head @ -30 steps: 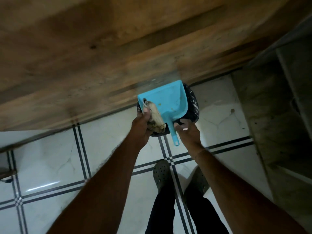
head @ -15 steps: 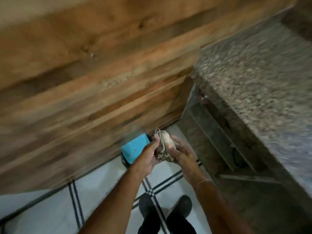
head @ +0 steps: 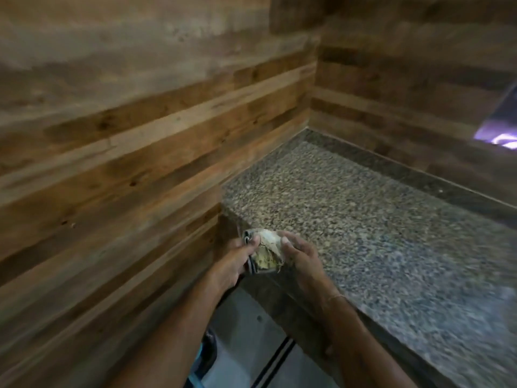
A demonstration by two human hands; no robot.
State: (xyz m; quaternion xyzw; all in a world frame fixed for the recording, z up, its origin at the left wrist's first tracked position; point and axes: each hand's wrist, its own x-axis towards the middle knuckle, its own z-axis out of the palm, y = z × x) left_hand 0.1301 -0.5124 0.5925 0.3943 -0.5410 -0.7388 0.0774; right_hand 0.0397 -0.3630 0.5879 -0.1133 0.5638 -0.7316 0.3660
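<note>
Fingers (head: 253, 244) of the left hand (head: 233, 261) curl round the wadded, frayed rag (head: 265, 252) from nine o'clock, and the right hand (head: 300, 257) pinches it from three o'clock, just over the near corner of the speckled stone counter (head: 377, 219). It looks light, limp and grubby, threads trailing, so I'd grip the bunched middle, not the fraying edge.

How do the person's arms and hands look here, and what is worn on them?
No sleeves reach into view, and neither the left hand nor the right hand wears a glove. A thin, pale bracelet circles the right wrist. I see no ring or watch, though the picture is blurred.
</note>
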